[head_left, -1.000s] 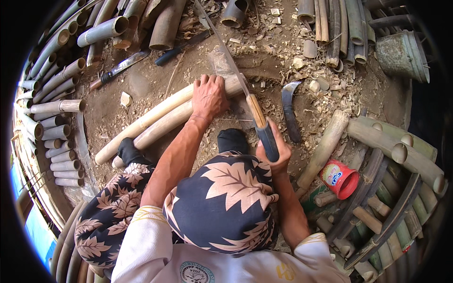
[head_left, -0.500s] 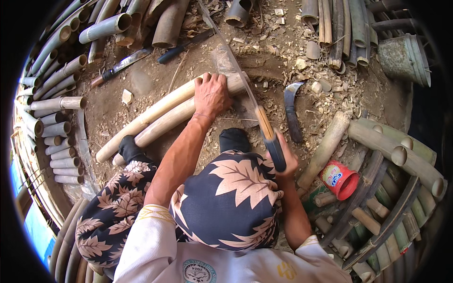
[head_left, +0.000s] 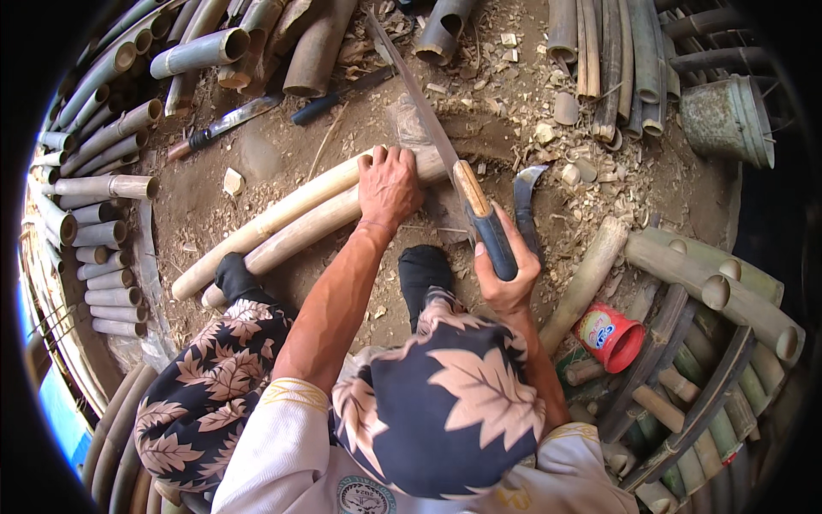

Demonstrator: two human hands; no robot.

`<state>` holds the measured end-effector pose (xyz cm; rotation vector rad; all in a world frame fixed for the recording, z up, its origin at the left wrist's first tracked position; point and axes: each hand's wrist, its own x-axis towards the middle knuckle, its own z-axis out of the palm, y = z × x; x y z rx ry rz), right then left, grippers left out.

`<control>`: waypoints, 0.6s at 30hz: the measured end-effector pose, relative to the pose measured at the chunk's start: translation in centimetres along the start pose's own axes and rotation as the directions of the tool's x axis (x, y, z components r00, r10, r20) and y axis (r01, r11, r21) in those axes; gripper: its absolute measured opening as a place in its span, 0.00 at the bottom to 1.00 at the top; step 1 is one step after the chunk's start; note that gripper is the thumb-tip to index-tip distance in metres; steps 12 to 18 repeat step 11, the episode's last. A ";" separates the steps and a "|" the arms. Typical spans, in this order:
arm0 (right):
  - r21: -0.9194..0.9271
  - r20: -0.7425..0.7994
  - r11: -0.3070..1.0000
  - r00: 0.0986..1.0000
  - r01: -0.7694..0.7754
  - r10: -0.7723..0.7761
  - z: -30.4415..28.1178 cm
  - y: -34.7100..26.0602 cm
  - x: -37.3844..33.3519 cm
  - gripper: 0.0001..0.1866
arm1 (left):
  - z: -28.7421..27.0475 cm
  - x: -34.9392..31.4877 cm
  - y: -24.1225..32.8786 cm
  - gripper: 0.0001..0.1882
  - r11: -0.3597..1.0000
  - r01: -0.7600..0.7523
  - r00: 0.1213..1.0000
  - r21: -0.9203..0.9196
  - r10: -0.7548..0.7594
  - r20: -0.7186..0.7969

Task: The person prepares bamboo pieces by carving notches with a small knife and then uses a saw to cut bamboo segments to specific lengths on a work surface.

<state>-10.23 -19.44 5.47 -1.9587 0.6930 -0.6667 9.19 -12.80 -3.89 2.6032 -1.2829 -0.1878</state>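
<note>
Two pale bamboo poles lie side by side on the ground, an outer pole [head_left: 265,221] and an inner pole [head_left: 295,231]. My left hand [head_left: 390,190] is closed over them near their right end, pressing down from above. My right hand [head_left: 511,283] grips the dark handle of a hand saw [head_left: 425,101]. Its long blade slants up and to the left, across or just beside the poles' right end; whether the teeth touch cannot be told. Under that end lies a flat wooden block [head_left: 409,120]. A curved knife [head_left: 527,190] rests right of the saw handle.
A long knife [head_left: 231,118] and a second dark-handled blade [head_left: 321,107] lie beyond the poles. Stacked bamboo [head_left: 120,187] lines the left side. To the right are a red tub [head_left: 618,344], a bamboo frame [head_left: 685,265] and a metal bucket [head_left: 723,116]. Wood chips litter the soil.
My right hand has moved slightly forward, carrying the saw handle away from me. My right knee has shifted back and to the right. The left hand stays on the poles.
</note>
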 end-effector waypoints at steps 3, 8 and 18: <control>0.069 -0.031 0.984 0.985 -0.166 0.168 -1.4 -2.7 -0.8 0.27 | 0.7 -0.7 -0.6 0.12 0.999 -0.027 0.998 0.032 0.028 -0.047; -0.489 -0.247 0.829 0.869 0.271 -0.429 -7.5 -5.1 -0.3 0.26 | -0.1 -1.6 -1.7 0.24 0.999 -0.007 1.000 0.042 0.007 0.020; -0.696 -0.391 0.715 0.869 -0.064 -0.303 -14.9 4.0 4.1 0.26 | -2.0 -2.2 -2.3 0.33 0.998 -0.067 0.998 0.009 0.068 -0.020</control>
